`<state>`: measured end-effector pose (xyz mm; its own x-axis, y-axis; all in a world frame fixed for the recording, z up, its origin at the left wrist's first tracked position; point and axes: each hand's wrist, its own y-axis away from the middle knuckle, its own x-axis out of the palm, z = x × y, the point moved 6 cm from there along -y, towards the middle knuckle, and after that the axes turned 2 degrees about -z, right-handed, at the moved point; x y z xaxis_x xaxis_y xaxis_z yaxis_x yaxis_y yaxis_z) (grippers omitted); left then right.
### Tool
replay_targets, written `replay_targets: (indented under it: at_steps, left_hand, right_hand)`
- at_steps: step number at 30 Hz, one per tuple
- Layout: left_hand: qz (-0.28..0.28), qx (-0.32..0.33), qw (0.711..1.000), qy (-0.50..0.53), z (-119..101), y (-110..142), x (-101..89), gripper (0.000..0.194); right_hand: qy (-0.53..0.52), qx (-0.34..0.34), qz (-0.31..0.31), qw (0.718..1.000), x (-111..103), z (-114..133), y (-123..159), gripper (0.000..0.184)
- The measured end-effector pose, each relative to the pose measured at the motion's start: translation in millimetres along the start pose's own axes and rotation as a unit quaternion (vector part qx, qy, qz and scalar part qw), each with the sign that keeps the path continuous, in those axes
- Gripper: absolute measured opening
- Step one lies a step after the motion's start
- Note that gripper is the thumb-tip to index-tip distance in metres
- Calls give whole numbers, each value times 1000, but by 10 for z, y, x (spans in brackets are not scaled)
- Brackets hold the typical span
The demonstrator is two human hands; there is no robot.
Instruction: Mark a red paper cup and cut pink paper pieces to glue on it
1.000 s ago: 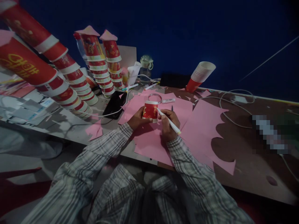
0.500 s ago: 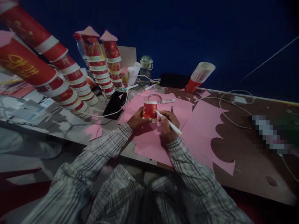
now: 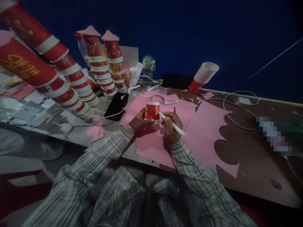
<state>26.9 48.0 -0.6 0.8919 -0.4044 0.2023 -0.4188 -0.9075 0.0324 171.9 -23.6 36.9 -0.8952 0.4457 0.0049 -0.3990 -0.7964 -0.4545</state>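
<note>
My left hand (image 3: pixel 139 121) grips a red paper cup (image 3: pixel 151 111) with white bands and yellow marks, held over the pink paper (image 3: pixel 151 145). Between the fingers of my right hand (image 3: pixel 172 126) is a white marker pen (image 3: pixel 178 128) with a yellow end. Its tip points at the cup's right side; whether it touches the surface I cannot tell. Behind the cup lie a roll of tape (image 3: pixel 157 96) and a small white tube (image 3: pixel 170 102). A dark slim object (image 3: pixel 174 109) lies beside my right hand, partly hidden.
Tall towers of red cups with pink cone tops (image 3: pixel 92 47) stand at the left. A black phone (image 3: pixel 116 106), a bottle (image 3: pixel 148 67) and a leaning stack of cups (image 3: pixel 201 78) are farther back. A white cable (image 3: pixel 239 126) curves across the brown right side.
The marker tip has shifted very slightly right, away from the cup's yellow marks, with my right hand. My left hand and the cup stay nearly still.
</note>
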Motion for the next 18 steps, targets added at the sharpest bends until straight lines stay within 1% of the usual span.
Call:
replay_targets:
  at_steps: [2, 5, 10, 14, 18]
  left_hand:
    - [-3, 2, 1000, 3, -9, 5, 7, 68]
    - [0, 3, 1000, 8, -16, 7, 21, 67]
    - [5, 7, 1000, 12, -17, 10, 22, 65]
    - [5, 2, 1000, 21, -10, 16, 21, 65]
    - [-1, 8, 1000, 3, 5, -8, -7, 65]
  right_hand:
    - [-2, 5, 2, 1000, 3, -16, -8, 29]
    - [7, 3, 23, 1000, 23, -27, -9, 28]
    - [9, 5, 13, 1000, 1, -18, -7, 28]
    - [6, 6, 31, 999, 26, -21, -9, 26]
    - [19, -21, -3, 1000, -12, -22, -32, 28]
